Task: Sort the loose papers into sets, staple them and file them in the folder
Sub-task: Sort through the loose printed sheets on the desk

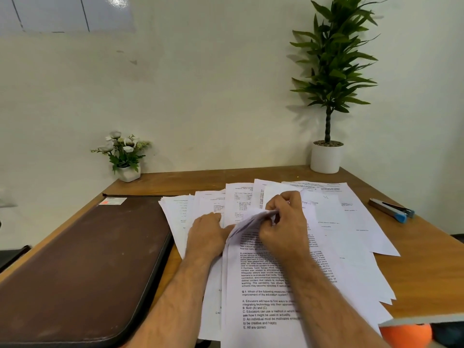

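Observation:
Several loose printed papers (351,222) lie fanned across the middle and right of the wooden desk (426,259). A top sheet with printed questions (263,297) lies nearest me. My right hand (283,222) pinches and curls up its far top corner. My left hand (208,234) rests flat on the papers just left of that sheet, fingers tucked under its lifted edge. A closed brown leather folder (88,259) lies on the desk's left side. A grey and blue stapler (391,209) sits at the right, clear of both hands.
A small white pot of white flowers (125,156) stands at the desk's back left corner. A tall green plant in a white pot (326,156) stands at the back right. An orange object (406,335) shows below the desk's right front edge. The wall is close behind.

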Motion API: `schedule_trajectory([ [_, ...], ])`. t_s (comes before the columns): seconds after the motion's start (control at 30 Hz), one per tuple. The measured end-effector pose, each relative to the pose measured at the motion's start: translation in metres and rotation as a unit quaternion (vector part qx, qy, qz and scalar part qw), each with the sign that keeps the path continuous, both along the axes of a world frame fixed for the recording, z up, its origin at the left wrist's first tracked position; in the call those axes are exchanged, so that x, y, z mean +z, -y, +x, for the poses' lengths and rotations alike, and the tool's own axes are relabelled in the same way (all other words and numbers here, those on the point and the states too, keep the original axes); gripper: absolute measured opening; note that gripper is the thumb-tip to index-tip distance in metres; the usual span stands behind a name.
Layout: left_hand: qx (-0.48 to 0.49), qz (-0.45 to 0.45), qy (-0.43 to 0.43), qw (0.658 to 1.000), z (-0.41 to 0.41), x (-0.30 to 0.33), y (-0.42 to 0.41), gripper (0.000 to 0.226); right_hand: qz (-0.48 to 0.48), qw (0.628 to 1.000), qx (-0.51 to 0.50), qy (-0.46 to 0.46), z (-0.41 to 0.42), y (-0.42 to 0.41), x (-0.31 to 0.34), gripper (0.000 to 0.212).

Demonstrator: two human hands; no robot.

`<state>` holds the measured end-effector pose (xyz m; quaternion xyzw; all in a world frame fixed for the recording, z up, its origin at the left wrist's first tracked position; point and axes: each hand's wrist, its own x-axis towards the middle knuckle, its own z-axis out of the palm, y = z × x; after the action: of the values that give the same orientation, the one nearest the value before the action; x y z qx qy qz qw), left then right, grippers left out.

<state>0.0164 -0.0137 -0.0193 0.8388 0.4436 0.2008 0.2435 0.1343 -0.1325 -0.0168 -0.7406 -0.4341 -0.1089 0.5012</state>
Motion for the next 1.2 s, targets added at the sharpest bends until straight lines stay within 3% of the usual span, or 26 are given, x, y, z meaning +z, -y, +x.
schedule_trajectory([
  [0.07,-0.014,0.035,-0.066,0.997,0.002,0.0,-0.003,0.028,0.017,1.0,0.001,-0.002,0.001,0.001,0.0,0.026],
  [0.13,-0.012,0.019,-0.071,0.997,0.004,-0.002,-0.007,0.036,0.031,1.0,0.0,-0.003,0.002,0.0,-0.002,0.025],
  [0.2,-0.012,0.001,-0.04,0.999,0.004,-0.003,-0.009,0.035,0.038,0.999,0.002,-0.001,0.004,-0.001,-0.004,0.023],
  [0.37,-0.022,-0.029,0.056,0.998,0.005,-0.006,-0.006,0.006,0.05,0.999,0.0,-0.009,0.008,-0.005,-0.007,0.02],
  [0.57,-0.084,-0.046,0.207,0.974,-0.002,-0.001,0.008,0.028,0.087,0.995,0.003,0.049,0.009,-0.005,-0.01,0.028],
  [0.7,-0.12,-0.034,0.15,0.981,-0.002,0.004,0.015,0.034,0.066,0.994,0.004,0.085,0.007,-0.001,-0.008,0.036],
  [0.87,-0.127,-0.017,0.145,0.981,0.0,0.003,0.011,0.057,0.066,0.992,-0.004,0.106,0.005,-0.001,-0.007,0.036],
  [0.97,-0.139,-0.025,0.131,0.981,0.002,-0.002,0.007,0.047,0.086,0.991,0.009,0.104,0.007,-0.003,-0.009,0.035],
  [1.1,-0.058,0.032,0.18,0.981,0.005,-0.004,0.003,0.022,0.125,0.986,0.009,0.108,0.012,-0.008,-0.013,0.034],
  [1.2,0.024,-0.003,0.216,0.976,0.007,-0.007,-0.004,0.021,0.147,0.984,0.0,0.102,0.012,-0.01,-0.014,0.03],
])
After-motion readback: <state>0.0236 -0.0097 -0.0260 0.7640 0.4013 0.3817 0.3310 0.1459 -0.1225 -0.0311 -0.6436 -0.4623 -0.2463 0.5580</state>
